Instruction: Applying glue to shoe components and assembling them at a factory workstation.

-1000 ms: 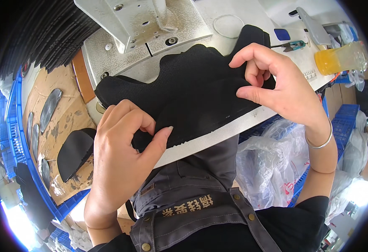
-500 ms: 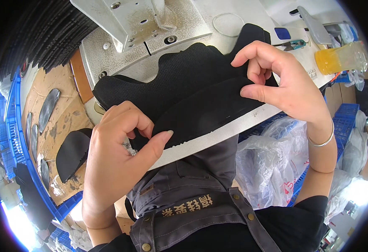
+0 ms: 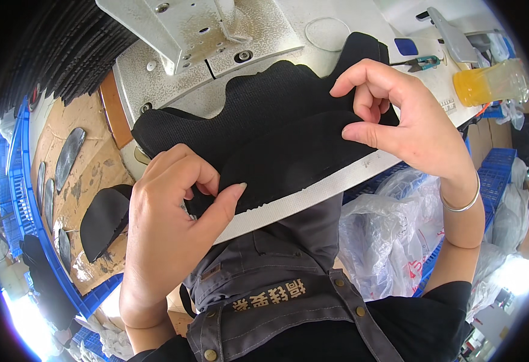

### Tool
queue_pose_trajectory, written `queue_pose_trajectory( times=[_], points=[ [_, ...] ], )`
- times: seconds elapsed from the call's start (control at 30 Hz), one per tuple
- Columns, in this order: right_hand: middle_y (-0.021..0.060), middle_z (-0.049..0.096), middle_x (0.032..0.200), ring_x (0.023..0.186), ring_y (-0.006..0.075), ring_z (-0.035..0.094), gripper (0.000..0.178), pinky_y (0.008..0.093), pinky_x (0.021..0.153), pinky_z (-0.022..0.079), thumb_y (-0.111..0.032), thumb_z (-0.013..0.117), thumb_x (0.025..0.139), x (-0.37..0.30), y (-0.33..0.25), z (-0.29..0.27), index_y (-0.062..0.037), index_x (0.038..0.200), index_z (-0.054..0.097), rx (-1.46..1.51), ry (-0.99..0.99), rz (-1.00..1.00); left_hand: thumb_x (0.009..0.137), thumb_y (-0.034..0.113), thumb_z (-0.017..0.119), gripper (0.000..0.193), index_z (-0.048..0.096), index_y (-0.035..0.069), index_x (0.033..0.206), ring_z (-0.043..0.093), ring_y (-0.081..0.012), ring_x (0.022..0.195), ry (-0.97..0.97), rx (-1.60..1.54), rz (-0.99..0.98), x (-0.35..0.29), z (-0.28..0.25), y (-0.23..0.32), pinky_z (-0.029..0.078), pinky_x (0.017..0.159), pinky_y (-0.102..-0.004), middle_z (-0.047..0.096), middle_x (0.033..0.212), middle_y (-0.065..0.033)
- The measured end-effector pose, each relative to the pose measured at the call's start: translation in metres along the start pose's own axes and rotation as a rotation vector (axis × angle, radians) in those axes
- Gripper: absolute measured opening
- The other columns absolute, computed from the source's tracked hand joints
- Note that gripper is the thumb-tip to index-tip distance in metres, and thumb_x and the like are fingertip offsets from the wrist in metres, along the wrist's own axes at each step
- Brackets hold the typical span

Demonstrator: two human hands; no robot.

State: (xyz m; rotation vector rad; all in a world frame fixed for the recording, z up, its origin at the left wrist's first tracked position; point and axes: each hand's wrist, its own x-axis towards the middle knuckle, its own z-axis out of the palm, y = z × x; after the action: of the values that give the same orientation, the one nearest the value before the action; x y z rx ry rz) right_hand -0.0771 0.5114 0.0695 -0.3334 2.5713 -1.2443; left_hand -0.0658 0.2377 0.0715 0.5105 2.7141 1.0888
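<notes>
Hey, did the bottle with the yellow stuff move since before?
No, the bottle hasn't moved either way that I can see: it stays right of the dark blue patch on the white table.

Counting two hands [image 3: 171, 211] and at least one black cloth [image 3: 282, 145].
Showing one machine [image 3: 207, 51], one apron [image 3: 258, 327], one bangle [image 3: 462, 208], one white loop [image 3: 308, 36], one pair of snips [image 3: 428, 62], one jar [image 3: 487, 83] and one cardboard sheet [image 3: 98, 154]; adding four dark ovals [image 3: 69, 159], at least one half-round pad [image 3: 102, 220] and at least three blue crates [image 3: 497, 166]; leaving unnumbered the black sheets [image 3: 74, 42] at upper left, overlapping too closely for counting.
</notes>
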Motion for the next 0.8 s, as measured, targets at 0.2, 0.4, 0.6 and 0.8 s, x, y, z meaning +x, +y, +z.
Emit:
queue_pose_trajectory(
  times=[0.2,0.4,0.6,0.8],
  points=[
    [-0.0034,0.045,0.069,0.066,0.0068,0.044,0.035,0.023,0.066,0.04,-0.001,0.072,0.073,-0.0014,0.0002,0.0014,-0.0058,0.104,0.058,-0.021,0.009,0.003,0.071,0.005,0.074,0.021,0.053,0.002,0.067,0.049,-0.0204,0.066,-0.008,0.03,0.001,-0.0005,0.0009,0.0018,0.038,0.058,-0.0314,0.049,0.066,-0.0067],
    [-0.0032,0.044,0.069,0.066,0.0076,0.043,0.037,0.0234,0.066,0.039,-0.001,0.072,0.072,-0.0033,-0.0046,0.0057,-0.0062,0.106,0.058,-0.053,0.03,0.024,0.068,0.006,0.074,0.025,0.049,0.001,0.068,0.041,-0.0144,0.063,0.027,0.04,0.06,-0.0025,0.0039,-0.0035,0.034,0.059,-0.0267,0.045,0.069,-0.0042],
    [-0.0031,0.042,0.069,0.067,0.0078,0.042,0.04,0.0232,0.066,0.039,-0.001,0.073,0.071,-0.003,-0.004,0.0075,-0.0068,0.107,0.058,-0.097,0.062,0.018,0.068,0.006,0.073,0.025,0.049,0.0,0.068,0.041,-0.015,0.063,0.029,0.041,0.059,-0.0021,0.0045,-0.0034,0.035,0.059,-0.0272,0.046,0.069,-0.0049],
    [-0.0032,0.042,0.069,0.066,0.0081,0.042,0.039,0.0234,0.066,0.039,-0.001,0.073,0.071,-0.0024,-0.0043,0.0071,-0.0068,0.107,0.058,-0.067,0.057,0.041,0.068,0.006,0.074,0.025,0.049,0.0,0.068,0.042,-0.015,0.063,0.027,0.043,0.055,-0.002,0.0044,-0.0032,0.035,0.059,-0.0273,0.046,0.069,-0.0051]
  ],
)
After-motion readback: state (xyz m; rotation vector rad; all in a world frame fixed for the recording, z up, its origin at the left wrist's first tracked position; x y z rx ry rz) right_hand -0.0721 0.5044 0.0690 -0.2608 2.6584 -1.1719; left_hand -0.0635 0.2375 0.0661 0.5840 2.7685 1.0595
